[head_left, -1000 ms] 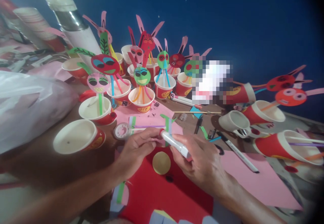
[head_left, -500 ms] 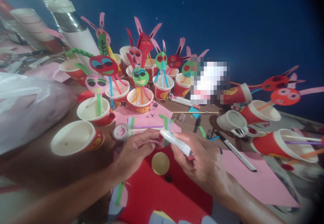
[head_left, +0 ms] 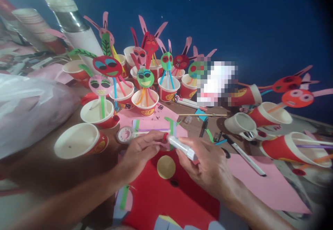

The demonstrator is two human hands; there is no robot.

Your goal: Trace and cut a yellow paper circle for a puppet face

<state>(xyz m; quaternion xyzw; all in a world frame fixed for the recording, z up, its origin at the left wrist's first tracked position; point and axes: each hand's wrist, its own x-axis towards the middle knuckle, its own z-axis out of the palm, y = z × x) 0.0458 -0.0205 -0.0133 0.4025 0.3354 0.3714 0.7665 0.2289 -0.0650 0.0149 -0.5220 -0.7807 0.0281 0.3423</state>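
Note:
My right hand (head_left: 205, 162) is closed around a white glue stick (head_left: 183, 148), its tip pointing left toward my other fingers. My left hand (head_left: 142, 152) has thumb and forefinger pinched together, with a small red paper piece (head_left: 165, 136) at the fingertips against the glue stick's end. Its full shape is hidden. Below the hands, a round yellow paper disc (head_left: 166, 167) lies on a red paper sheet (head_left: 182, 202), beside a small dark spot. Behind the fingers are a purple straw and a white straw on pink and green paper.
Paper cups (head_left: 145, 107) holding straw figures with paper faces stand along the back. A tape roll (head_left: 125, 134) lies left of the straws. To the right are a white mug (head_left: 239, 124), a marker (head_left: 244, 155) and pink paper (head_left: 267, 185). A plastic bag (head_left: 36, 108) fills the left.
The glue stick's tip has shifted slightly right from my left fingertips, and the small red piece now shows there. The whole view has moved slightly.

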